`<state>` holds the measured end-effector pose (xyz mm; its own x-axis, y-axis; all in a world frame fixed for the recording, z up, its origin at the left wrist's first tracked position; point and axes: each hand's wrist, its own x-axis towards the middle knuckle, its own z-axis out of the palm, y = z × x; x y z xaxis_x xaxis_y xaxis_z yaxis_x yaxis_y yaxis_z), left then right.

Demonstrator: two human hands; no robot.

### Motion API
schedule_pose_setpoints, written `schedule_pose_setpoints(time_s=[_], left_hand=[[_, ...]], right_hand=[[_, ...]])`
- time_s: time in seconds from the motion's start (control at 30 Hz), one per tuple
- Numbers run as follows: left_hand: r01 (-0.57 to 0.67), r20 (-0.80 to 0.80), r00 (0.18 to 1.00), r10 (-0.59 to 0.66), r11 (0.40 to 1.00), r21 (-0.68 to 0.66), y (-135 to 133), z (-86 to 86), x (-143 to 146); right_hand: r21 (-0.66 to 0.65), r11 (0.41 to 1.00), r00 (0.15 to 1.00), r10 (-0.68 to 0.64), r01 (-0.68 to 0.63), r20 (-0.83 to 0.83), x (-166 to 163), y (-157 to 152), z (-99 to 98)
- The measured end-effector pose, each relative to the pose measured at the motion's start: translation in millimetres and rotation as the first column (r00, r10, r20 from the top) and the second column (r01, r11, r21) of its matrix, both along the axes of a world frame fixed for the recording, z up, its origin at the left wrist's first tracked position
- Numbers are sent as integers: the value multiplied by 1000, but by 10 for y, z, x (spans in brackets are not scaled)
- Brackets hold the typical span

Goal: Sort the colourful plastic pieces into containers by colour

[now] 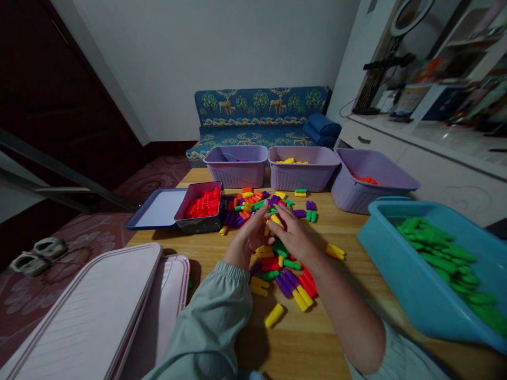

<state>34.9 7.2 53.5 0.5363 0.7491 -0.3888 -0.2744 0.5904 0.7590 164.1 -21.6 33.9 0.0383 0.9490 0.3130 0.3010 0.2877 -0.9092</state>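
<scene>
My left hand (249,235) and my right hand (295,235) meet over a pile of coloured plastic building pieces in the middle of the table. Yellow building pieces (276,220) show between my fingers, held by both hands; their lower parts are partly hidden. Below my hands lie red, green, purple and yellow pieces, some joined, such as a purple and yellow group (293,289). A single yellow piece (274,315) lies nearer to me. Another yellow piece (335,252) rests right of my right forearm.
Purple bins hold purple (236,171), yellow (303,177) and orange-red pieces (356,195). A teal bin (400,274) of green pieces stands right. A hinged box (198,224) holds red pieces. White lids (91,311) lie left on the wooden table (293,348).
</scene>
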Motion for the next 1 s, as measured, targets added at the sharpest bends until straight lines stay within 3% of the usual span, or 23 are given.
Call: schedule_pose_setpoints(time_s=[0.13, 0.2, 0.27, 0.37, 0.47, 0.63, 0.8, 0.9, 1.0], left_hand=[[-89, 40, 995, 91, 995, -47, 37, 14, -62], [-174, 75, 981, 180, 982, -75, 71, 14, -125], [-241, 106, 962, 251, 966, -97, 102, 12, -192], [-278, 143, 945, 294, 953, -125, 133, 13, -270], [-292, 149, 938, 313, 944, -152, 140, 28, -307], [-355, 81, 926, 370, 922, -155, 137, 35, -311], [-387, 70, 915, 398, 913, -129, 148, -26, -315], [-356, 93, 929, 357, 934, -37, 142, -78, -300], [-318, 67, 948, 311, 934, 163, 124, -118, -247]], right_hand=[[-38, 999, 965, -18, 29, 262, 76, -77, 230], [-161, 985, 858, 32, 59, 512, 132, -149, 376], [-289, 955, 683, 171, 61, 710, 166, -230, 485], [-414, 910, 475, 362, 5, 802, 153, -322, 508], [-395, 918, 421, 372, -36, 827, 106, -346, 383], [-315, 946, 431, 316, -76, 845, 72, -286, 163], [-285, 957, 507, 224, 45, 832, 58, -177, 109], [-239, 966, 698, 103, 101, 709, 57, -84, 47], [-267, 956, 961, -51, 126, 272, 38, -7, -35]])
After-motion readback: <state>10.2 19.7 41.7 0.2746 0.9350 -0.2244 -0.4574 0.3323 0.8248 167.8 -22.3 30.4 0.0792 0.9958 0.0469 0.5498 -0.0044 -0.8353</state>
